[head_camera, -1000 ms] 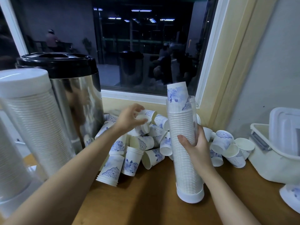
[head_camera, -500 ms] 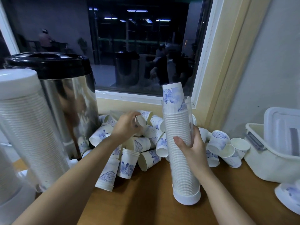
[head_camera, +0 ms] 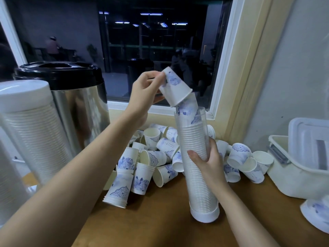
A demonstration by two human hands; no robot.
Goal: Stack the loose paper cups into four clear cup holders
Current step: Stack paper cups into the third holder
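A tall clear cup holder (head_camera: 195,139) stands on the wooden counter, nearly full of nested paper cups, with the top cup (head_camera: 188,106) poking out of its mouth. My right hand (head_camera: 207,164) grips the holder at mid-height. My left hand (head_camera: 146,91) holds one upside-down white cup with a blue pattern (head_camera: 175,88) tilted just above the top cup, its rim touching it. A pile of loose paper cups (head_camera: 154,157) lies behind the holder, against the window sill. A second filled holder with a white cap (head_camera: 33,125) stands at the far left.
A steel urn with a black lid (head_camera: 71,97) stands at the back left. A white plastic box with its lid (head_camera: 300,161) sits at the right. More cups (head_camera: 249,164) lie beside it. One cup (head_camera: 316,213) shows at the right edge.
My left hand has lifted a cup out of the pile and brought it up and right over the holder's mouth. My right hand has kept its grip on the holder.
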